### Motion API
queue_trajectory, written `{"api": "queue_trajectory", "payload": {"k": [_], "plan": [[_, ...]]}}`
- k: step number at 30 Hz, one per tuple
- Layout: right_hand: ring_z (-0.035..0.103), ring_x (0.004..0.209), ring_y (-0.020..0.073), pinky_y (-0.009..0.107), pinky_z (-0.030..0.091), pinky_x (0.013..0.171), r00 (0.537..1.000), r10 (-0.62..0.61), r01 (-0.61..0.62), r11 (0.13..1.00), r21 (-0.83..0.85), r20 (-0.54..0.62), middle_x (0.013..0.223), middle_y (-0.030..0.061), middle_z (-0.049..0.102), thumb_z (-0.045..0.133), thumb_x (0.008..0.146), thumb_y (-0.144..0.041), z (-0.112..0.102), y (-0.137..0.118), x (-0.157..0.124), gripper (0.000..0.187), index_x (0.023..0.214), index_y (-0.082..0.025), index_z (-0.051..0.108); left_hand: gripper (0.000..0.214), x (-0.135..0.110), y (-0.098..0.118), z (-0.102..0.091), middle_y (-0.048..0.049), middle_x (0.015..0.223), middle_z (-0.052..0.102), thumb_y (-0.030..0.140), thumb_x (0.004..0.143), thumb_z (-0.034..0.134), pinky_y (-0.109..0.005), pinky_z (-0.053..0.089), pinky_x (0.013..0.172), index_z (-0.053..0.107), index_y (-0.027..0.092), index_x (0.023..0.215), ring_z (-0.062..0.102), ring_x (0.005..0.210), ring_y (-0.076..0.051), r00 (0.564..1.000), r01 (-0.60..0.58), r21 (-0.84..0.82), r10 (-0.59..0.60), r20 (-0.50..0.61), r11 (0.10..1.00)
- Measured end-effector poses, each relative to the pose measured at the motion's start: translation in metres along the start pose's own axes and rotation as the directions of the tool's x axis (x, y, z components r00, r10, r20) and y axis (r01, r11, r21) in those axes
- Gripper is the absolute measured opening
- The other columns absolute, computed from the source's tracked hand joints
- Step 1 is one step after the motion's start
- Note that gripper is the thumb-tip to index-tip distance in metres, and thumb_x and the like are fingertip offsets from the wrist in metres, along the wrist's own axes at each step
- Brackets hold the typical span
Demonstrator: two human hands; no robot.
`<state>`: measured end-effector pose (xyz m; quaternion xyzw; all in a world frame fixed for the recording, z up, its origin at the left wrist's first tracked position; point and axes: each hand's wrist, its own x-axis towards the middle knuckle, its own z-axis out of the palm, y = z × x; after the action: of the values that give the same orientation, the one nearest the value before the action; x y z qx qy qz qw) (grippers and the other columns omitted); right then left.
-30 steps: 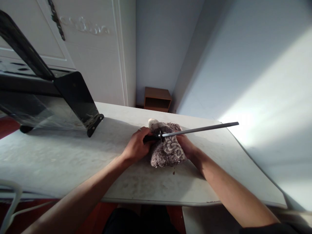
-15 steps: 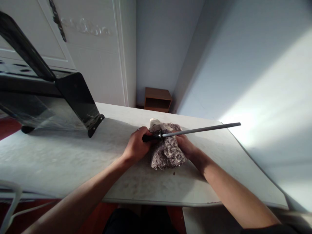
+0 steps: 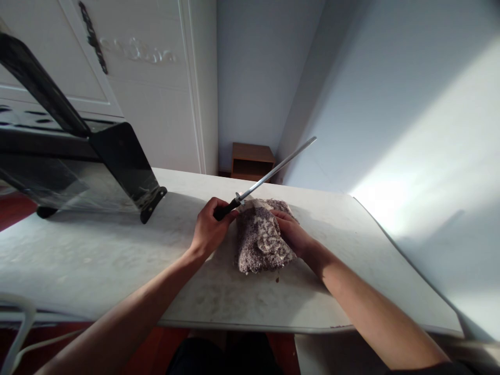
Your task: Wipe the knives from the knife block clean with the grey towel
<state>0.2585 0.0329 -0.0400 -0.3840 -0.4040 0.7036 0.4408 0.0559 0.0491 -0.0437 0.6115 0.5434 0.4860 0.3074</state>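
My left hand [image 3: 211, 225] is closed around the black handle of a honing steel [image 3: 273, 172]. Its grey rod slants up and to the right, over the far edge of the table. Just below the handle lies a bunched, fuzzy brown-and-white cloth [image 3: 261, 242] on the tabletop. My right hand [image 3: 291, 229] grips this cloth from its right side, with the fingertips partly hidden in the folds. The steel's rod passes above the cloth's far end; I cannot tell whether the handle touches it.
The pale table [image 3: 195, 297] carries a black rack with a clear front panel [image 3: 121, 166] at the left. A small brown bit [image 3: 277, 279] lies near the cloth. Behind are a white cabinet [image 3: 160, 104], a brown wooden box [image 3: 253, 152] and a wall on the right.
The honing steel has swung from nearly level to steeply tilted, its tip moving up and left. My left hand has shifted slightly left with it. My right hand stays at the cloth.
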Motion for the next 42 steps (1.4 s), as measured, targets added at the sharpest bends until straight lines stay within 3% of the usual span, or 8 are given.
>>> {"api": "queue_trajectory", "payload": {"k": [9,13,17,23,26,31,36,42], "plan": [[0.061,0.065,0.0164,0.028,0.046,0.061,0.991,-0.081,0.076,0.996,-0.054,-0.105,0.067,-0.0022,0.066,0.076,0.067,-0.04,0.002,-0.003,0.001,0.023,0.077,-0.022,0.067,0.018,-0.003,0.006,-0.001,0.0031,0.073,0.06,0.033,0.072,0.066,-0.026,0.04,0.065,0.059,0.019,0.08,0.053,0.071,-0.015,0.998,-0.03,-0.002,0.03,0.053,1.0],[0.055,0.061,0.0153,0.029,0.046,0.063,0.974,-0.135,0.117,0.987,-0.107,-0.182,0.058,-0.0053,0.058,0.073,0.067,-0.042,-0.005,-0.004,0.003,0.023,0.075,-0.022,0.065,0.018,-0.003,0.005,0.0,0.0031,0.075,0.06,0.033,0.072,0.066,-0.025,0.04,0.066,0.059,0.019,0.081,0.053,0.072,-0.014,0.996,-0.042,-0.027,0.044,0.079,0.999],[0.058,0.068,0.0178,0.03,0.047,0.067,0.95,-0.207,0.173,0.972,-0.158,-0.233,0.065,-0.0041,0.064,0.071,0.069,-0.04,-0.016,-0.009,0.007,0.021,0.081,-0.023,0.066,0.019,-0.002,0.002,0.0,0.0035,0.072,0.057,0.034,0.072,0.067,-0.025,0.038,0.065,0.059,0.019,0.081,0.051,0.071,-0.014,0.997,-0.034,-0.044,0.037,0.072,0.998],[0.064,0.072,0.0217,0.034,0.049,0.068,0.934,-0.047,0.035,0.999,-0.038,-0.355,0.068,-0.0014,0.07,0.067,0.072,-0.039,-0.016,-0.021,0.007,0.021,0.083,-0.022,0.065,0.02,-0.001,-0.001,0.0,0.0036,0.071,0.056,0.034,0.072,0.066,-0.024,0.037,0.064,0.059,0.019,0.082,0.05,0.07,-0.014,0.998,-0.013,-0.07,0.018,0.061,0.997],[0.065,0.073,0.0231,0.036,0.05,0.068,0.951,0.027,-0.018,0.999,0.03,-0.307,0.069,0.0001,0.07,0.064,0.075,-0.045,-0.017,-0.027,0.004,0.024,0.083,-0.022,0.063,0.02,0.0,-0.001,0.001,0.0031,0.073,0.058,0.034,0.072,0.066,-0.025,0.038,0.066,0.06,0.019,0.082,0.051,0.072,-0.014,0.998,-0.007,-0.08,0.012,0.058,0.997],[0.067,0.077,0.0245,0.038,0.051,0.067,0.978,0.03,-0.021,0.999,0.044,-0.205,0.078,0.0045,0.072,0.057,0.077,-0.064,-0.025,-0.034,0.002,0.044,0.089,-0.022,0.063,0.02,0.0,-0.002,0.001,0.0031,0.073,0.057,0.035,0.072,0.066,-0.025,0.038,0.065,0.06,0.019,0.082,0.051,0.072,-0.014,0.998,-0.007,-0.079,0.012,0.062,0.997],[0.064,0.067,0.0178,0.03,0.05,0.063,0.983,-0.01,-0.008,0.995,-0.099,-0.185,0.074,0.0002,0.07,0.074,0.07,-0.037,-0.024,-0.032,0.002,0.026,0.088,-0.022,0.065,0.02,0.0,-0.002,0.001,0.0032,0.073,0.057,0.035,0.072,0.067,-0.025,0.038,0.065,0.06,0.019,0.082,0.051,0.072,-0.014,0.998,0.0,-0.085,0.005,0.064,0.996],[0.065,0.07,0.0192,0.032,0.051,0.068,0.977,-0.095,0.067,0.986,-0.152,-0.189,0.082,0.0054,0.073,0.076,0.064,-0.028,-0.026,-0.033,0.003,0.032,0.092,-0.017,0.067,0.02,0.001,-0.003,0.0,0.0036,0.071,0.053,0.035,0.073,0.067,-0.024,0.036,0.063,0.059,0.018,0.081,0.047,0.068,-0.013,0.997,-0.006,-0.13,0.015,0.073,0.992]]}}
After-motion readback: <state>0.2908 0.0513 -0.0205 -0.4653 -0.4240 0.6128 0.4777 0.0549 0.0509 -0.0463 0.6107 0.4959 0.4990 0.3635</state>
